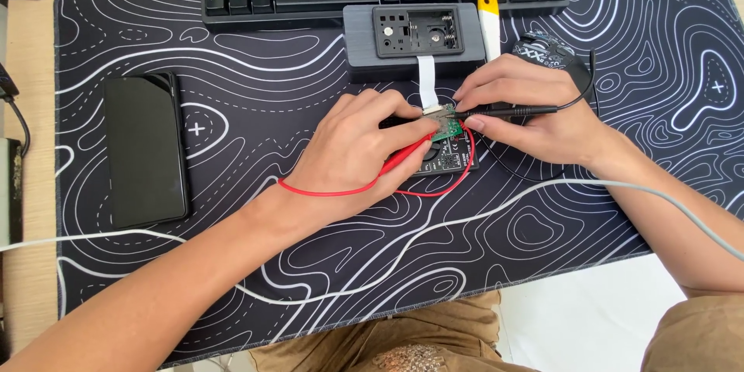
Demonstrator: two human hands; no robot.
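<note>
Two hands meet over one small green circuit board (443, 127) in the middle of the black mat with white wavy lines (232, 46). The left hand (353, 151) pinches one red probe (403, 156). The right hand (527, 112) pinches one black probe (504, 111). One black phone (146, 147) lies far left.

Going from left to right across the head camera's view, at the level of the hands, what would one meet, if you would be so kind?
Black phone → left hand holding the red probe → small green circuit board → right hand holding the black probe.
</note>
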